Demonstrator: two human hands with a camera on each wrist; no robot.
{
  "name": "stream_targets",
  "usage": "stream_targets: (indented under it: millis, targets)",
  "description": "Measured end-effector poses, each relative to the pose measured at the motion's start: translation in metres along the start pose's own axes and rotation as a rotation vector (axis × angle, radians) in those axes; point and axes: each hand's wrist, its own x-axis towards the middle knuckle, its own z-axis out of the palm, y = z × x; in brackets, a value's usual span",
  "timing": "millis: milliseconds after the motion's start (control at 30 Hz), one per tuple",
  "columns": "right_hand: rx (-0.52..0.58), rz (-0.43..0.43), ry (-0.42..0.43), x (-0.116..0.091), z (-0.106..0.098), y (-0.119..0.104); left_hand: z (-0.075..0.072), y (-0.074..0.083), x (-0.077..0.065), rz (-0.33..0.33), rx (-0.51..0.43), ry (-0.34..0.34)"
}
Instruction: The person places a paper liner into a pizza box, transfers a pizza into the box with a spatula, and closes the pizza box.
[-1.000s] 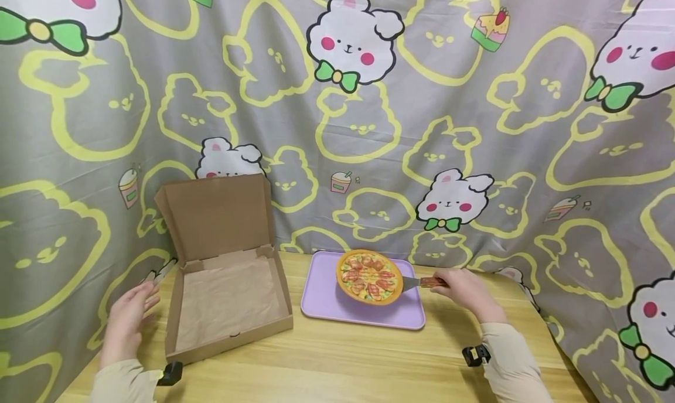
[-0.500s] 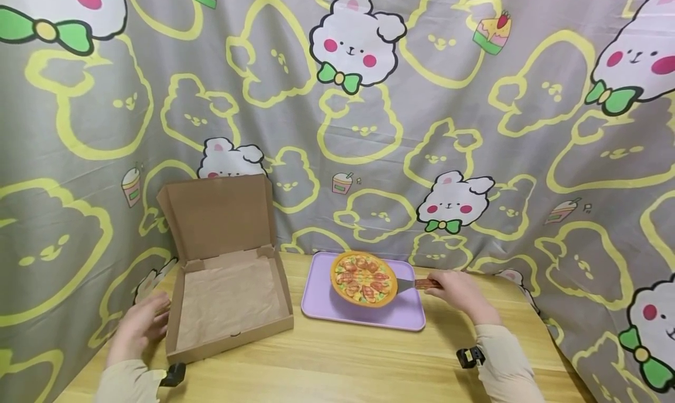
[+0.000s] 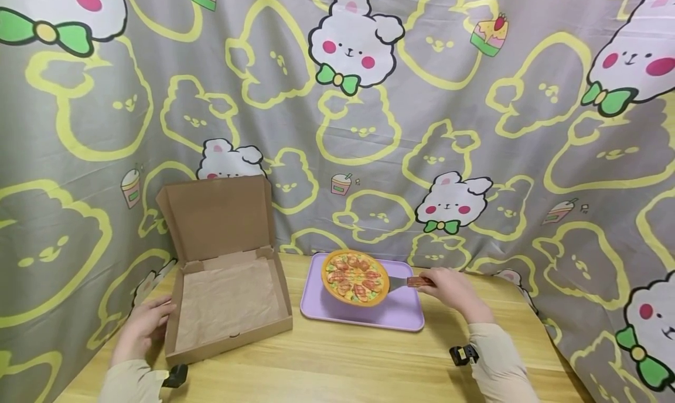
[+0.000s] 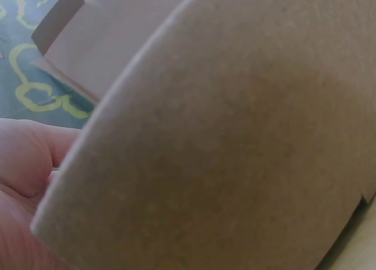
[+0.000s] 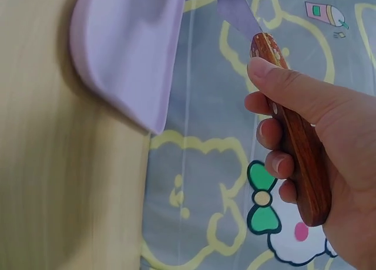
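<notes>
My right hand (image 3: 450,289) grips the wooden handle (image 5: 296,147) of a spatula, its fingers wrapped round it and the thumb along the top. The spatula's metal blade (image 3: 399,283) reaches under a round topped pizza (image 3: 354,279) with an orange rim. The pizza is raised over a lilac tray (image 3: 364,320), which shows a shadow below it. At the far left, my left hand (image 3: 141,328) lies at the left side wall of an open cardboard pizza box (image 3: 176,347), fingertips right at the wall. In the left wrist view, that cardboard wall (image 4: 223,141) hides most of the hand.
The box lid (image 3: 218,218) stands up at the back, and brown paper (image 3: 229,303) lines its base. A patterned curtain (image 3: 364,127) hangs close behind and at both sides of the wooden table (image 3: 316,362).
My right hand has moved left with the spatula and pizza, still over the tray. My left hand has come down and in to the box's left wall.
</notes>
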Motion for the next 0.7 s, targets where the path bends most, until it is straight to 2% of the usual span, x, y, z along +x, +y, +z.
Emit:
stream_targets:
  millis: [367, 700]
  targets:
    - [-0.034, -0.084, 0.001, 0.016, -0.01, -0.026, -0.001, -0.003, 0.0, 0.005, 0.003, 0.001]
    - [-0.032, -0.108, 0.02, 0.034, -0.01, -0.048, -0.001, -0.003, 0.001, 0.006, -0.018, -0.015]
